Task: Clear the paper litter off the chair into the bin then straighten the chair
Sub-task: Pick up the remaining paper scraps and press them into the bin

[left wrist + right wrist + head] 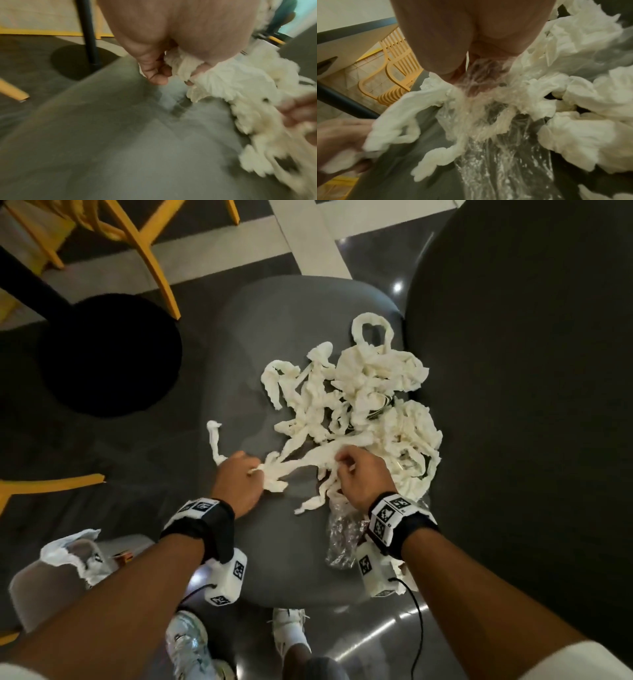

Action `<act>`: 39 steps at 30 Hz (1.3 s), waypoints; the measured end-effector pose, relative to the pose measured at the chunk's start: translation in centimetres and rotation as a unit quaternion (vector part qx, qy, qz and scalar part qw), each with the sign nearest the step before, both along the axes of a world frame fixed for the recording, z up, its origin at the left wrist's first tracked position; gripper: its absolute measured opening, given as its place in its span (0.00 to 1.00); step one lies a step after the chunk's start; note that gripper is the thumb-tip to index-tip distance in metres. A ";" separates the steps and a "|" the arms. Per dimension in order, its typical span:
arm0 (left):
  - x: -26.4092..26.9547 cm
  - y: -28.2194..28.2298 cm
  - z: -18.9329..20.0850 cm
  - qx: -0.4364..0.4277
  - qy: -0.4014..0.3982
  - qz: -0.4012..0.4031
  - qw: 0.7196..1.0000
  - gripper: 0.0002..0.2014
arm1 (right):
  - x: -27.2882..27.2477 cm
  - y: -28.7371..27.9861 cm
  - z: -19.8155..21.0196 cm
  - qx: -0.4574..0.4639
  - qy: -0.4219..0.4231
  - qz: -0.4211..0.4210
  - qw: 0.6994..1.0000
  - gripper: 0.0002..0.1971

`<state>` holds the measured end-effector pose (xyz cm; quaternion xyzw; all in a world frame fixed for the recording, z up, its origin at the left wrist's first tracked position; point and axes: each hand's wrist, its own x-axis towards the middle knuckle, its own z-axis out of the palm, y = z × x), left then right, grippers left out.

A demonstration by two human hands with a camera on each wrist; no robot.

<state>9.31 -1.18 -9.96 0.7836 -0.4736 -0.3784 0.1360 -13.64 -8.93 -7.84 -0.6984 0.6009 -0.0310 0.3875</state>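
Observation:
A tangle of twisted white paper strips (356, 405) lies over the right half of the grey chair seat (274, 337). My left hand (239, 474) grips the near-left end of the paper (193, 70), fingers curled round it. My right hand (356, 474) holds paper strips (436, 94) together with a crumpled clear plastic wrap (342, 535) that trails toward me (501, 155). A grey bin (51, 583) with a white liner stands on the floor at lower left, beside my left forearm.
A dark round table top (534, 405) overhangs the chair on the right. A black round table base (109, 354) and yellow chair legs (147, 258) stand on the floor to the left. My shoes (291, 635) are at the seat's near edge.

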 end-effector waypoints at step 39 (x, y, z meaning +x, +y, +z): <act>5.0 9.3 0.7 0.124 -0.059 -0.173 0.975 0.19 | 16.1 -2.6 0.2 -0.033 0.135 0.274 0.952 0.14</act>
